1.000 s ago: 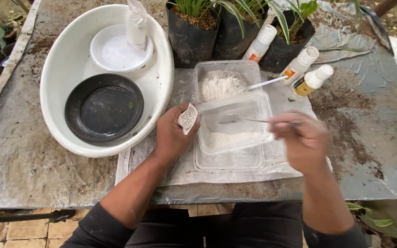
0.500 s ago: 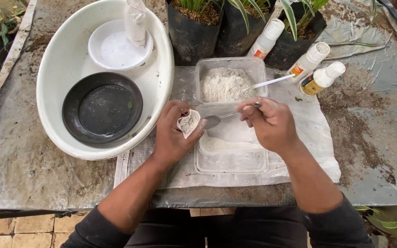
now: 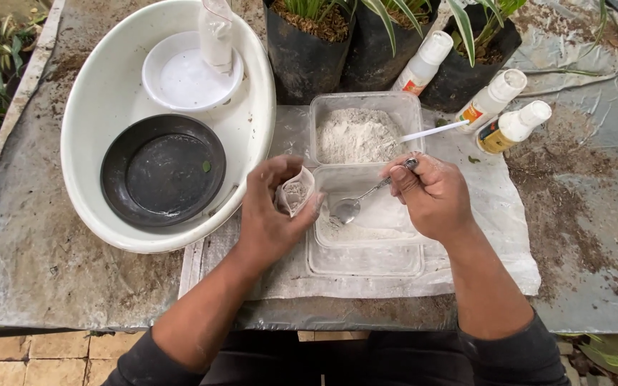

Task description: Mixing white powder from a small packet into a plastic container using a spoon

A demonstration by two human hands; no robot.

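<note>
Left hand [image 3: 270, 214] is closed round a small soft pouch [image 3: 295, 191], mouth up. Right hand [image 3: 434, 196] pinches a metal spoon [image 3: 355, 204] by its handle end; the bowl sits just below the pouch, over the clear tray [image 3: 366, 246] of white powder. Pouch looks light and flimsy: best supported by its sides. Spoon is stiff and thin, and powder would spill if it tilts.

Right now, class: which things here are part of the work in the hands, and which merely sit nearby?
In use:
left hand holding a small pouch
right hand holding a metal spoon
clear tub under the spoon
tub of white powder

Nearby, untouched:
white basin
black saucer
white saucer
three squeeze bottles
potted plants
</note>
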